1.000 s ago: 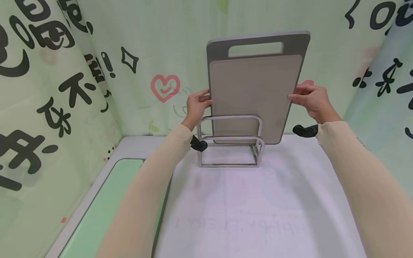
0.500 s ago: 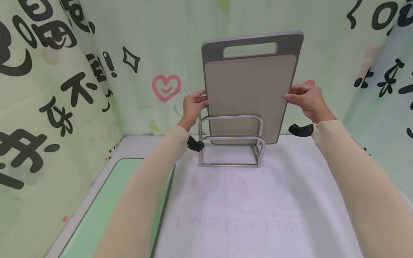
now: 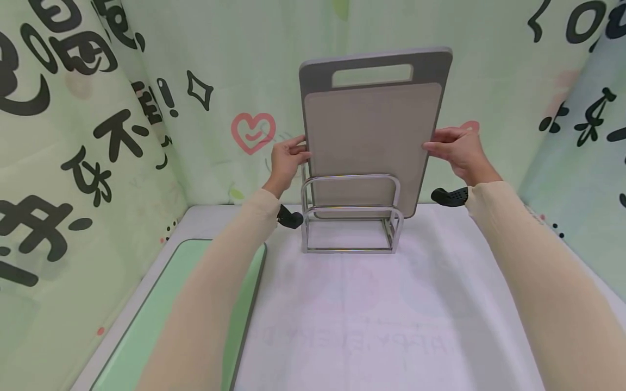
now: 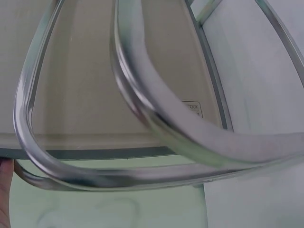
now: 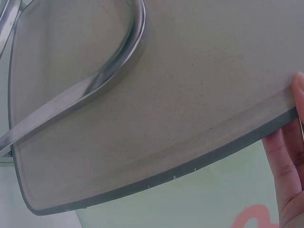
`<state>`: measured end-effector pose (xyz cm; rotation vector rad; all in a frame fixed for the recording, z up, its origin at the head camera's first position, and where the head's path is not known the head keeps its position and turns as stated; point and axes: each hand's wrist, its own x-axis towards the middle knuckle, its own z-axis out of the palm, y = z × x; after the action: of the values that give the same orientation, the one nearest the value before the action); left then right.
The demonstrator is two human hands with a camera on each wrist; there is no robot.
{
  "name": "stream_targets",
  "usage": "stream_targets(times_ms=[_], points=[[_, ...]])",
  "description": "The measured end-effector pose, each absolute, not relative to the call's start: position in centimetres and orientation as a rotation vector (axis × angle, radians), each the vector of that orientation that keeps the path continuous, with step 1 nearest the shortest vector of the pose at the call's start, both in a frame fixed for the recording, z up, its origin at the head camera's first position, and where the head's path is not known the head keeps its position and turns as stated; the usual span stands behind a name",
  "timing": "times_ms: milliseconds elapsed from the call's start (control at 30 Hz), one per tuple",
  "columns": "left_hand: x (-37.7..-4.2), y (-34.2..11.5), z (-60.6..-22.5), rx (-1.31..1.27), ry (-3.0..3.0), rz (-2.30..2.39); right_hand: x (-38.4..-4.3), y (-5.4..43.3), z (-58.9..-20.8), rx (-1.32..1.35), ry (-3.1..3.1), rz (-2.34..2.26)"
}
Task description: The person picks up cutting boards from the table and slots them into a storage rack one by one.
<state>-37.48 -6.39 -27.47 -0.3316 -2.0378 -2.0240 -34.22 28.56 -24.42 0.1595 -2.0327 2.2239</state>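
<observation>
A grey-brown cutting board (image 3: 371, 130) with a dark grey rim and a slot handle at the top stands upright, leaning slightly. Its lower part sits behind the front bars of a chrome wire rack (image 3: 349, 208), and its lower right corner sticks out past the rack's right side. My left hand (image 3: 285, 163) holds the board's left edge, thumb in front. On the opposite edge, my right hand (image 3: 462, 153) pinches the board between thumb and fingers; the right wrist view shows those fingers (image 5: 280, 166) behind the rim. Curved rack bars cross the board in the left wrist view.
A mint-green board (image 3: 156, 304) with a grey rim lies flat on the left of the white table (image 3: 415, 326), partly under my left forearm. Printed, pale green curtains (image 3: 195, 152) surround the table at the back and both sides.
The cutting board and both hands have shifted gradually to the left, bringing the board further behind the rack's bars. The rack stays in place, and both hands keep hold of the board's edges.
</observation>
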Motion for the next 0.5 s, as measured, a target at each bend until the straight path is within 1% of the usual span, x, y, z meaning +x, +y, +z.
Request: stream_targets(times_ms=[200, 500], points=[[-37.5, -7.0, -27.3, -0.361, -2.048, -2.014, -34.3, 28.2, -24.5, 0.175, -2.059, 2.19], [-37.3, -7.7, -27.1, -0.309, -2.05, -2.049, -34.6, 27.6, -24.6, 0.134, -2.093, 2.19]])
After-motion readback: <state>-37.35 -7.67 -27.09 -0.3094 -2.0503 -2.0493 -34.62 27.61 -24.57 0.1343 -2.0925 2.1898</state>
